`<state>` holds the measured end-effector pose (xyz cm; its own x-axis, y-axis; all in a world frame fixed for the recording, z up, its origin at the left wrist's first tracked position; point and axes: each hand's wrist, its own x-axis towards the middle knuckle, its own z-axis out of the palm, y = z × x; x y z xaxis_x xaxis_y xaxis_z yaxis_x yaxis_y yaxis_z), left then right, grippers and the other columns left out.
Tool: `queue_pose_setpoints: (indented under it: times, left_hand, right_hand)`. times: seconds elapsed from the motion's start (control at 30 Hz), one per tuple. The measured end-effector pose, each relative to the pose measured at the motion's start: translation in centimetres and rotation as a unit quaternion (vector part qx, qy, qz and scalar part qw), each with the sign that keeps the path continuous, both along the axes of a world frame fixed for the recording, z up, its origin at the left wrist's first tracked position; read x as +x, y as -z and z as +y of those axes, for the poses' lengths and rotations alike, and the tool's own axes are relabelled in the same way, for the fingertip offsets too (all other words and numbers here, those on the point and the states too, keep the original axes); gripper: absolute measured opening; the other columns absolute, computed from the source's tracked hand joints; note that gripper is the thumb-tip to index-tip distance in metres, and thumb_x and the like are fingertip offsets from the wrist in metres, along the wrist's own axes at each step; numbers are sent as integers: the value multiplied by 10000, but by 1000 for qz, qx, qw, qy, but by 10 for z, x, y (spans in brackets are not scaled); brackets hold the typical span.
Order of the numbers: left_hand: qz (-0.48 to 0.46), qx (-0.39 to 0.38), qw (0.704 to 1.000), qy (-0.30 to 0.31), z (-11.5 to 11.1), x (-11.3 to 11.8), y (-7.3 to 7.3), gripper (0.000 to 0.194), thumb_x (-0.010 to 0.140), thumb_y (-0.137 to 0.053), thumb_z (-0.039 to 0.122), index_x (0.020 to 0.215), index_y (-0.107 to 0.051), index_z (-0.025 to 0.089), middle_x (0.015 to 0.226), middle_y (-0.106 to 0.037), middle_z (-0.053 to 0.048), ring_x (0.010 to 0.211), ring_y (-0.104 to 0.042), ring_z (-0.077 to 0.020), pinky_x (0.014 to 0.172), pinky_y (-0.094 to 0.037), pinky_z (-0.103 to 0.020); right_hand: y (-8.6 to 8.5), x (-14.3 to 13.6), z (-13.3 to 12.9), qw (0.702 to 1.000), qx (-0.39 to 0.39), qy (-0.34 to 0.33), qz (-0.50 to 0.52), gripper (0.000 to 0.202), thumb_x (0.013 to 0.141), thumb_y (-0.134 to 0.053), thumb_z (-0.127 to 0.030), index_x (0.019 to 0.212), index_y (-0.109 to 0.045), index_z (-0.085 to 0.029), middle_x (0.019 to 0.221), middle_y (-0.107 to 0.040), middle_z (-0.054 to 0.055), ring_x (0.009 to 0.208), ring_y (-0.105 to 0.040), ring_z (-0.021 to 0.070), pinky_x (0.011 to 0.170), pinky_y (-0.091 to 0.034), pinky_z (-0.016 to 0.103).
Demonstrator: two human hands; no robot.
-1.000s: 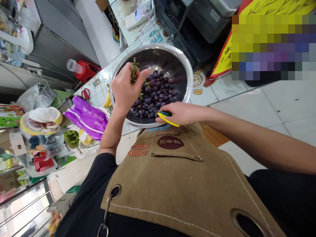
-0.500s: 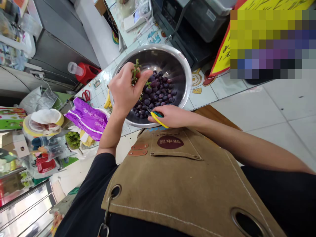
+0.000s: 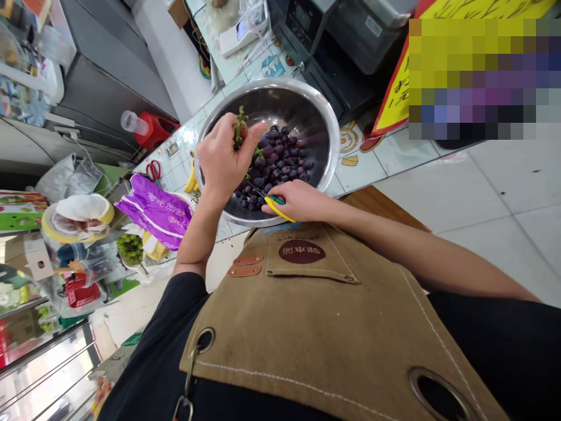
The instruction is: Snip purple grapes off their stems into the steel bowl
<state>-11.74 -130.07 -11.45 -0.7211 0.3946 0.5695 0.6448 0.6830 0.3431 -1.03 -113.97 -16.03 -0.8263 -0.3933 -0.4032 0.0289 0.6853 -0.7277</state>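
My left hand [image 3: 225,155] is closed around a green grape stem [image 3: 239,128] over the left side of a steel bowl [image 3: 328,126]. Dark purple grapes [image 3: 284,155] fill the middle and near part of the bowl, many of them loose. At the bowl's near rim, my right hand [image 3: 298,200] grips scissors [image 3: 280,210] with yellow and green handles. Their thin blades point up and left into the bowl, close below my left hand. The blade tips and part of the bunch are hidden behind my left hand.
Left of the bowl, a purple bag [image 3: 153,210] and red-handled scissors [image 3: 153,170] lie on the counter, with a red jug [image 3: 155,130] beyond. Green grapes [image 3: 130,248] and a cut pomelo [image 3: 78,216] are further left. A dark appliance [image 3: 324,76] and a yellow sign [image 3: 397,105] stand right.
My right hand and the scissors have shifted slightly up and left, further over the bowl. My left hand has moved a little to the right with the stem still in it.
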Motion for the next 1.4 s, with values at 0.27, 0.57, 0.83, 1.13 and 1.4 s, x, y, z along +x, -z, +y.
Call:
queue_pose_setpoints:
  times: [0.27, 0.57, 0.83, 1.13, 1.4]
  left_hand:
    - [-23, 30, 999, -18, -5, -11, 18, 537, 1050, -470, 746, 810, -505, 267, 719, -599, -18, 709, -615, -183, 706, -447, -355]
    - [-121, 66, 990, -22, -8, -31, 20, 535, 1040, -488, 754, 822, -503, 266, 742, -514, -28, 874, -661, -232, 782, -449, -363]
    - [-85, 83, 992, -34, -10, -42, 33, 508, 1055, -488, 730, 863, -521, 261, 714, -491, -8, 826, -646, -211, 764, -424, -332]
    - [-114, 102, 988, -28, -2, -36, 19, 542, 1065, -404, 756, 876, -536, 265, 703, -523, -12, 788, -639, -199, 757, -449, -323]
    - [-77, 98, 988, -94, -2, -30, 11, 576, 1042, -479, 761, 772, -434, 254, 656, -420, 10, 740, -570, -185, 746, -439, -323]
  right_hand:
    - [14, 7, 5, 997, -64, 8, -47, 469, 925, -698, -659, 947, -785, -198, 820, -746, 70, 733, -607, 218, 690, -375, 342]
    - [17, 17, 10, 917, -300, 77, -252, 583, 946, -599, -786, 1029, -675, -215, 766, -622, 9, 610, -544, 150, 564, -388, 300]
    - [19, 16, 6, 907, -317, 108, -255, 547, 976, -613, -735, 1078, -663, -200, 736, -611, -6, 595, -544, 138, 558, -391, 291]
    - [25, 16, 4, 904, -327, 114, -252, 530, 932, -673, -728, 1032, -655, -207, 734, -601, -18, 596, -522, 135, 585, -390, 307]
    - [27, 13, 1, 922, -326, 109, -179, 527, 932, -720, -698, 782, -575, -214, 641, -568, -33, 567, -508, 118, 598, -413, 305]
